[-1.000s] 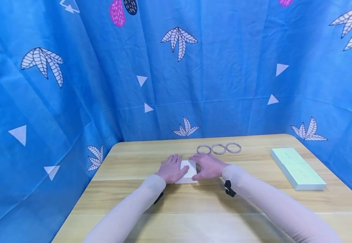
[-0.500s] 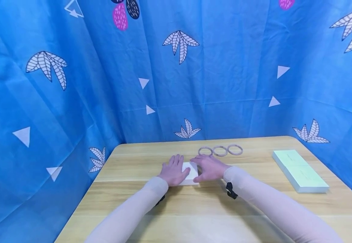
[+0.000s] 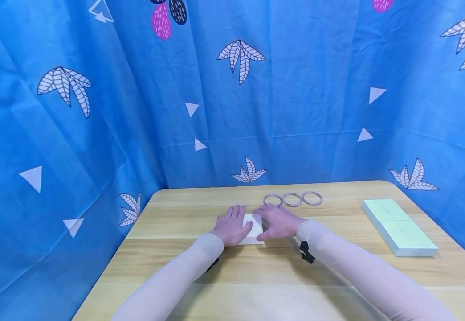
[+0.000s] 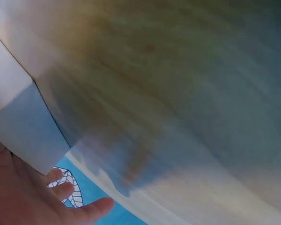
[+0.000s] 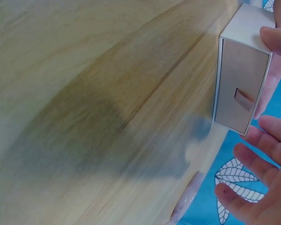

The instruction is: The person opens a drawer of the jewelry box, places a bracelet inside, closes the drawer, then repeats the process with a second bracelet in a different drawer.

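Note:
A small white drawer box [image 3: 253, 225] lies on the wooden table in front of me. Its end face [image 5: 241, 84], with a short pull tab [image 5: 243, 99], is turned towards my right hand. My left hand [image 3: 233, 227] rests over the box's left half, fingers straight and pointing away, thumb across the top. In the left wrist view, the box's side [image 4: 33, 126] shows beside this hand. My right hand [image 3: 278, 220] spans the box's right end, holding it with the thumb at the near corner and fingertips at the far corner. The palm stands off from the end face.
Three pale purple rings [image 3: 292, 199] lie in a row behind my right hand. Two pale green boxes [image 3: 398, 227] sit end to end near the table's right edge. A blue patterned curtain [image 3: 296, 98] encloses the table's back and sides.
The view has shifted slightly. Both hands keep their places on the white drawer box, and nothing on the table has visibly moved.

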Demonstrator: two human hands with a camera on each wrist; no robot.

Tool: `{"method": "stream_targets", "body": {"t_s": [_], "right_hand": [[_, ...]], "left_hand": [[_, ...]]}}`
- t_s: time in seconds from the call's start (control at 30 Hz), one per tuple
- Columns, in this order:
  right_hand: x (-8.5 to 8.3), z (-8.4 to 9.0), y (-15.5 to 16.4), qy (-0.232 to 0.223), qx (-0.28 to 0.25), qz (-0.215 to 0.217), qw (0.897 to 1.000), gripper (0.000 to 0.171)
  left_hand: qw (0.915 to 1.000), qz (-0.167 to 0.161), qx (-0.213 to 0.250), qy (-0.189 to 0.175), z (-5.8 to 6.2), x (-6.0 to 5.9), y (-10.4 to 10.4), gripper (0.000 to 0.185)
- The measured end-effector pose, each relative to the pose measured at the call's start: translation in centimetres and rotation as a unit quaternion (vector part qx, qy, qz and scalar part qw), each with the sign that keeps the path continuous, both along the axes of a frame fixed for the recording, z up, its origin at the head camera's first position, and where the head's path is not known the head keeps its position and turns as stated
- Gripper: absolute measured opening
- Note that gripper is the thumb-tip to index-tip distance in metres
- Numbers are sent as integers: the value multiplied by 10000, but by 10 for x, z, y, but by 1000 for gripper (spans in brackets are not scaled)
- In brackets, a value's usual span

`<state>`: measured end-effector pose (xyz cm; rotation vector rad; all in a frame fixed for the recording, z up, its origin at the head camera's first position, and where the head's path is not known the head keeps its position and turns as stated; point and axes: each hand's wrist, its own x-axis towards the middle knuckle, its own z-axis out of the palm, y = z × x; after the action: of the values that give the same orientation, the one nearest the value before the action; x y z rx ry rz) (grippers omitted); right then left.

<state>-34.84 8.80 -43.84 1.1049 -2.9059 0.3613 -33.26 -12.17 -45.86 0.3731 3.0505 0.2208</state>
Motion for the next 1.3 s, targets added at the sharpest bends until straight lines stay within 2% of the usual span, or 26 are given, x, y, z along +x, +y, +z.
{"method": "stream_targets", "body": {"t_s": [0.2, 0.5, 0.63, 0.97, 1.3], "right_hand": [[0, 1, -4, -8, -2, 55, 10000, 92], [1, 2, -4, -31, 79, 70, 9999, 91], [2, 1, -3, -34, 96, 136, 9999, 91], [4, 2, 0, 54, 3, 97, 9999, 91], [4, 1, 6, -55, -230, 225, 9995, 87]], "left_hand": [[10000, 75, 43, 26, -7, -1, -3, 81], [9997, 88, 128, 171, -2, 6, -1, 76], [9998, 122, 96, 114, -1, 8, -1, 76], [9997, 77, -152, 171, -6, 1, 0, 72], [9998, 90, -51, 197, -3, 4, 1, 70]]}}
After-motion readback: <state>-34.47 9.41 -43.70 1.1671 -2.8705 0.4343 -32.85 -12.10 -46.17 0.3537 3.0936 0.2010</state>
